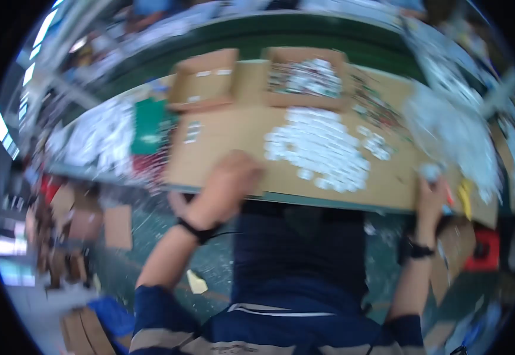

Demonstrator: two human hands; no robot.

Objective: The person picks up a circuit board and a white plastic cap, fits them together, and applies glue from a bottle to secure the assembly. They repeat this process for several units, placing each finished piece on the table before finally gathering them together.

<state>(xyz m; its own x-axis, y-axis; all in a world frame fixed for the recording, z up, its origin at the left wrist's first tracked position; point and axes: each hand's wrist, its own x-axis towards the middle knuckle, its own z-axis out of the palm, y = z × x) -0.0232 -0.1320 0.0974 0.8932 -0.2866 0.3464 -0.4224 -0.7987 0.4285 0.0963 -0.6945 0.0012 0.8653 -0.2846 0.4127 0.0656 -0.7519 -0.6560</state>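
Observation:
My left hand is over the near edge of the cardboard sheet, left of a spread of small white pieces. Motion smears its fingers, so what it holds, if anything, does not show. At the right end of the table my right hand is closed, with a small whitish roundish thing at its fingertips. A yellow-handled item lies just right of that hand. A smaller cluster of white pieces is on the sheet between the main spread and my right hand.
Two cardboard boxes stand at the back: one with a few white pieces, one heaped with white pieces and wires. Loose wires lie beside it. Clear plastic bags cover the right; a green sheet and red wires lie left.

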